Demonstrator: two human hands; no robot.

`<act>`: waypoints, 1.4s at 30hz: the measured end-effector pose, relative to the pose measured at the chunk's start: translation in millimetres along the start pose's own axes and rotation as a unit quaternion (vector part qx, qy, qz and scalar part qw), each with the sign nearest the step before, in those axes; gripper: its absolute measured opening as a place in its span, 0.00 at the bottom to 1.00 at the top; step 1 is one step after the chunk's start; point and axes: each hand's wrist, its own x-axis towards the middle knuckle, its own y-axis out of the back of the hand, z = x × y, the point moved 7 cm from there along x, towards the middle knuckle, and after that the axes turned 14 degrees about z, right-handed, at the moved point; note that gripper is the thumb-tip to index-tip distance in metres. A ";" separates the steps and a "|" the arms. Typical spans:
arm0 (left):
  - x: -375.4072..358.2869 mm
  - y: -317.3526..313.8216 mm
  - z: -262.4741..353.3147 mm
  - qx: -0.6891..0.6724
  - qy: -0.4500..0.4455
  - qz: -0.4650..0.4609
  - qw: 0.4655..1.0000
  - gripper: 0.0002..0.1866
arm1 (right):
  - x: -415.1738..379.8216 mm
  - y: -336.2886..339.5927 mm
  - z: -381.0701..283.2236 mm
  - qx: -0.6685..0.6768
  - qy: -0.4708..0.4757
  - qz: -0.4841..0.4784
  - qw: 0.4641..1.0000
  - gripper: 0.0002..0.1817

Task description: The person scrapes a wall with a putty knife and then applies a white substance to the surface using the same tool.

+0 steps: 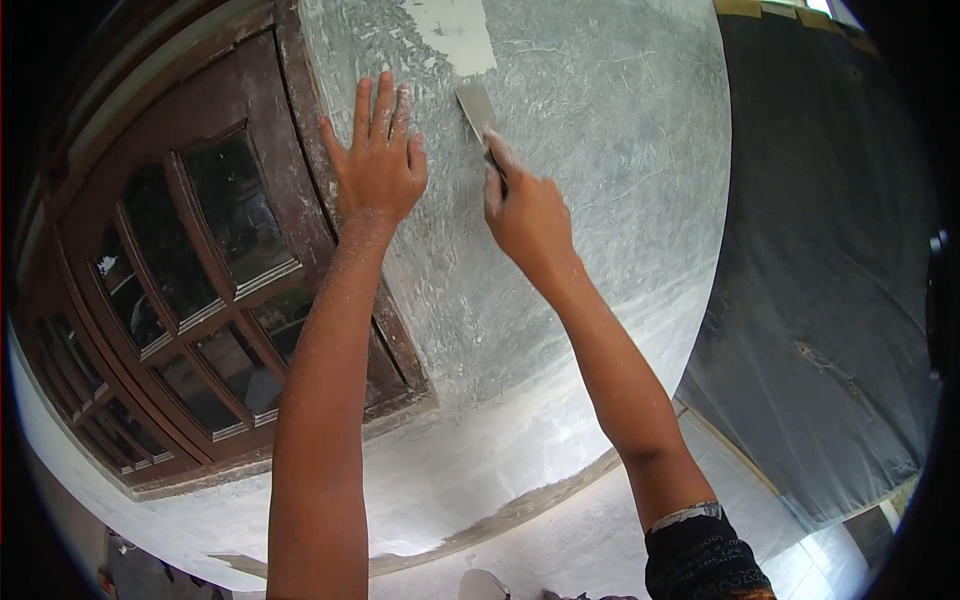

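My right hand [532, 212] grips a putty knife [478, 112], its blade tilted up against the grey wall [600, 160]. Just above the blade lies a patch of white filler [455, 35], reaching to the top of the view. To the left, my left hand [378, 160] rests flat on the wall with its fingers spread, close beside the window frame. White dust speckles both hands and the left forearm.
A brown wooden window [190, 270] with several glass panes fills the left side. Dark plastic sheeting [820, 250] hangs at the right. Below the wall is a pale tiled floor [600, 530], with part of a foot [482, 585] at the bottom edge.
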 end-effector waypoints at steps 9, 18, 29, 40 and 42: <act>0.4 -1.0 -0.5 0.005 -0.005 -0.008 1.000 0.31 | 27.6 -5.9 -1.0 0.004 0.014 0.028 0.999 0.27; -0.9 -3.0 0.3 0.001 -0.006 -0.009 1.000 0.31 | 4.0 -2.4 10.6 -0.007 0.010 0.012 1.000 0.27; 1.3 -3.5 2.0 0.025 -0.011 -0.033 0.999 0.33 | -1.2 -4.7 23.8 -0.030 0.001 0.003 1.000 0.28; 0.5 -4.4 1.5 0.037 -0.010 -0.042 0.998 0.33 | -14.4 -5.7 34.3 -0.050 0.004 -0.008 0.999 0.28; 0.2 -4.4 2.1 0.032 -0.010 -0.039 0.999 0.33 | 10.8 -4.8 26.6 -0.023 0.014 0.026 0.999 0.28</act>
